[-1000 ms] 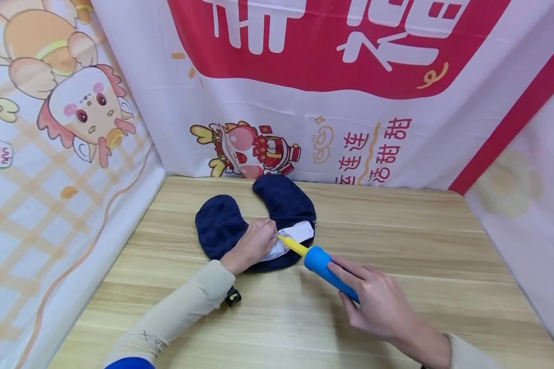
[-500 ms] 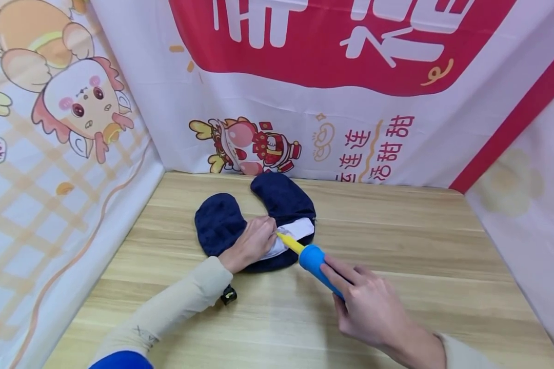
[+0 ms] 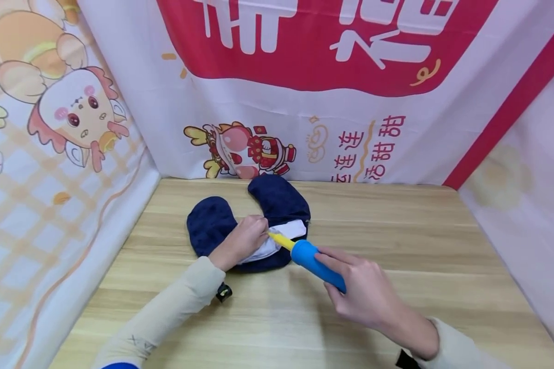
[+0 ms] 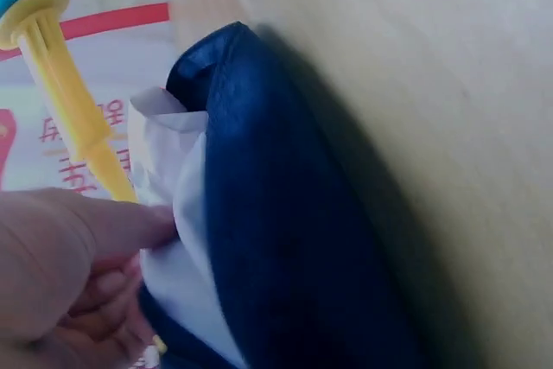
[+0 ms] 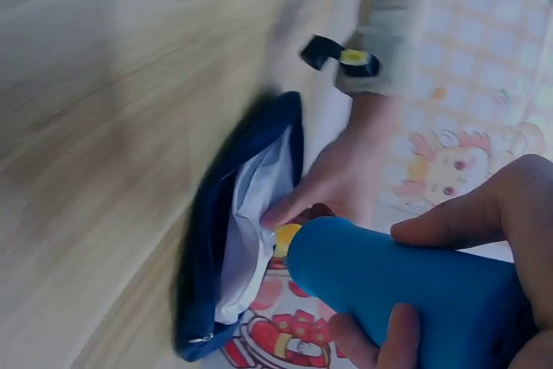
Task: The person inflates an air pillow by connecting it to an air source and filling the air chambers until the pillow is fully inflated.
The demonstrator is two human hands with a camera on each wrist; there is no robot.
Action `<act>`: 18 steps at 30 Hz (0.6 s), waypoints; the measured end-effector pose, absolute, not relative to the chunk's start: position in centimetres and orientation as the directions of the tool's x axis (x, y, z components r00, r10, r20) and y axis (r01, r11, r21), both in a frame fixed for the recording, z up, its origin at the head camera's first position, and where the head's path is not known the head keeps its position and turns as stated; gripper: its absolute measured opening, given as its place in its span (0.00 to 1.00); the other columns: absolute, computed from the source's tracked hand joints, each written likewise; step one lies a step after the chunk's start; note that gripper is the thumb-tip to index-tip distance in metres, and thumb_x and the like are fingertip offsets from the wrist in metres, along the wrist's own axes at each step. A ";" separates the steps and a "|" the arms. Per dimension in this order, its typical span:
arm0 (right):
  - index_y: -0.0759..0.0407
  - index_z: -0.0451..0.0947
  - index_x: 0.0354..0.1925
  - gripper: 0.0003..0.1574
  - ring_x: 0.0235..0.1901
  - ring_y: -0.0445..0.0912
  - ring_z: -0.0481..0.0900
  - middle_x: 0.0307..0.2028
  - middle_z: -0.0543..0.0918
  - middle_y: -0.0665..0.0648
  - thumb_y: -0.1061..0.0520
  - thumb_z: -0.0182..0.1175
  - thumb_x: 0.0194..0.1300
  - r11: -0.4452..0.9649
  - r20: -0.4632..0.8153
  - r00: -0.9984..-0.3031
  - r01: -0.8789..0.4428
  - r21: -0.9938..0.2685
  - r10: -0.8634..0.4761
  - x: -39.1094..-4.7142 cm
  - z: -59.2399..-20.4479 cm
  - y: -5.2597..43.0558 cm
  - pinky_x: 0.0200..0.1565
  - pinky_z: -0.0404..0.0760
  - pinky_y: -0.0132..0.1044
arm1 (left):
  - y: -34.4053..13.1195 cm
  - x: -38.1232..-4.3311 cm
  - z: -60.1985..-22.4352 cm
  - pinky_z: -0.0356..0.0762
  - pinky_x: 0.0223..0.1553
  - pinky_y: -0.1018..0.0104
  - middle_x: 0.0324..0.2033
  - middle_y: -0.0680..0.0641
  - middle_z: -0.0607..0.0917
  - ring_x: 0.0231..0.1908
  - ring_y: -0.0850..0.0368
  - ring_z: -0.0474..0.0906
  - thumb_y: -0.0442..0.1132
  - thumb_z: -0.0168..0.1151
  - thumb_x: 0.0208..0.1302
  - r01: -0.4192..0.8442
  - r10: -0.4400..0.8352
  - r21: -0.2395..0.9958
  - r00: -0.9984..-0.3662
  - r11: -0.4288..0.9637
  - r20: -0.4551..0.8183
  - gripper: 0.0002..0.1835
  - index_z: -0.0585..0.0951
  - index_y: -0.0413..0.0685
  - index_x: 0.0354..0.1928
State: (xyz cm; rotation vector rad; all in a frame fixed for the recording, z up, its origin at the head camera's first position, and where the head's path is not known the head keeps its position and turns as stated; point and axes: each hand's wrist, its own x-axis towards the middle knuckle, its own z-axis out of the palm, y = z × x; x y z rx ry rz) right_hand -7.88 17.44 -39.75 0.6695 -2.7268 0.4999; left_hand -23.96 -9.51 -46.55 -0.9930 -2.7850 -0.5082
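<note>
A navy U-shaped neck pillow [image 3: 277,197] lies flat on the table, its cover unzipped along the near curve. Through the opening shows a white inner bladder [image 3: 291,228], which my left hand [image 3: 245,237] pinches between thumb and fingers. My right hand [image 3: 369,292] grips a blue hand pump [image 3: 316,264] with a yellow nozzle [image 3: 281,241]. That nozzle's tip meets the bladder right at my left fingertips; the contact point is hidden behind my left thumb [image 4: 130,226] in the left wrist view. In the right wrist view, the pump's blue barrel [image 5: 389,283] lies between my right thumb and fingers.
A wood-grain table [image 3: 397,230] carries the pillow. Printed cloth walls [image 3: 240,102] stand behind it and on both sides; the pillow's far arm reaches close to the back cloth. A black strap with a small device [image 5: 346,56] sits on the left wrist.
My right hand has pushed slightly toward the nozzle, then drawn back a little. Nozzle and left hand stay together at the bladder. The head view shifts slightly.
</note>
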 end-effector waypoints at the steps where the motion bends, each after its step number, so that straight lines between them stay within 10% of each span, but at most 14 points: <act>1: 0.51 0.86 0.61 0.34 0.51 0.49 0.91 0.62 0.87 0.51 0.56 0.77 0.55 0.824 0.357 -0.850 -0.493 -0.280 -0.387 -8.0 -39.7 17.3 0.48 0.91 0.49 | -9.9 -23.6 -46.3 0.84 0.37 0.59 0.31 0.47 0.84 0.33 0.53 0.81 0.32 0.71 0.67 0.638 0.585 0.242 -0.768 0.731 0.260 0.04 0.85 0.42 0.34; 6: 0.53 0.84 0.63 0.34 0.53 0.51 0.90 0.63 0.86 0.53 0.55 0.77 0.57 0.806 0.343 -0.863 -0.482 -0.342 -0.371 -8.1 -39.9 17.2 0.51 0.90 0.51 | -10.9 -20.5 -45.6 0.86 0.42 0.55 0.36 0.46 0.86 0.38 0.51 0.84 0.35 0.73 0.66 0.655 0.534 0.216 -0.731 0.724 0.424 0.06 0.87 0.40 0.41; 10: 0.53 0.84 0.64 0.34 0.54 0.51 0.90 0.63 0.86 0.53 0.54 0.77 0.59 0.801 0.320 -0.879 -0.462 -0.382 -0.354 -8.0 -39.9 17.3 0.52 0.89 0.52 | -10.2 -17.8 -45.9 0.86 0.38 0.66 0.37 0.50 0.91 0.35 0.60 0.87 0.37 0.71 0.69 0.537 0.424 0.570 -0.843 0.621 0.332 0.06 0.90 0.43 0.43; 14: 0.54 0.83 0.64 0.35 0.54 0.52 0.90 0.63 0.86 0.53 0.53 0.77 0.59 0.797 0.322 -0.879 -0.461 -0.390 -0.351 -7.9 -39.9 17.2 0.52 0.89 0.52 | -8.7 -16.5 -46.8 0.88 0.51 0.62 0.46 0.38 0.92 0.45 0.55 0.91 0.40 0.58 0.80 0.156 0.387 0.937 -0.922 0.314 0.024 0.17 0.86 0.33 0.54; 18: 0.55 0.83 0.64 0.35 0.55 0.53 0.89 0.63 0.86 0.54 0.53 0.77 0.58 0.791 0.331 -0.874 -0.471 -0.391 -0.357 -7.7 -40.0 16.8 0.52 0.89 0.52 | -6.9 -16.4 -47.4 0.76 0.71 0.47 0.61 0.27 0.82 0.60 0.45 0.83 0.41 0.48 0.85 -0.295 0.365 0.952 -0.898 -0.086 -0.246 0.25 0.72 0.23 0.67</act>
